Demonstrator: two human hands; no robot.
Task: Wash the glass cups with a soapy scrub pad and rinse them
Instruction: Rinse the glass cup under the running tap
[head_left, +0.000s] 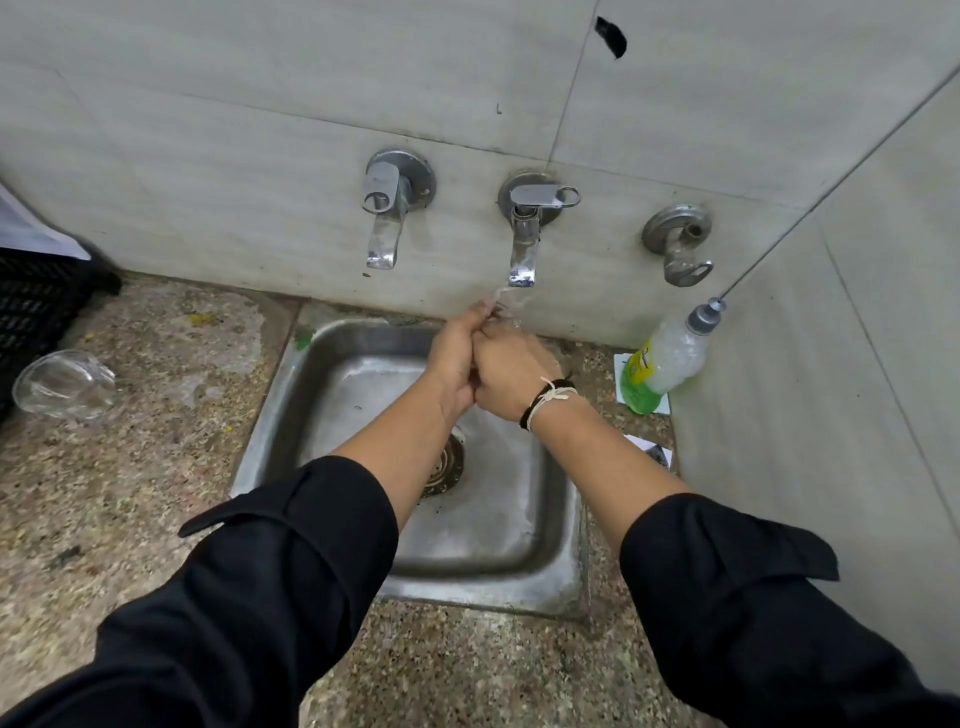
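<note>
My left hand (457, 358) and my right hand (511, 379) are pressed together over the back of the steel sink (363, 530). Between them they hold a clear glass cup (511, 322), mostly hidden by the fingers. My right hand wraps round it and my left fingers pinch its upper edge. Water runs from the middle tap (524, 244) onto the cup and fingers. A second glass cup (62, 384) lies on its side on the counter at the far left. A small green scrap (304, 338), possibly the scrub pad, sits at the sink's back left corner.
A bottle of green dish soap (665, 364) leans in the right corner against the wall. Another tap (387, 218) is on the left and a bare fitting (678, 244) on the right. A black crate (36, 317) stands at the far left on the speckled stone counter (156, 467).
</note>
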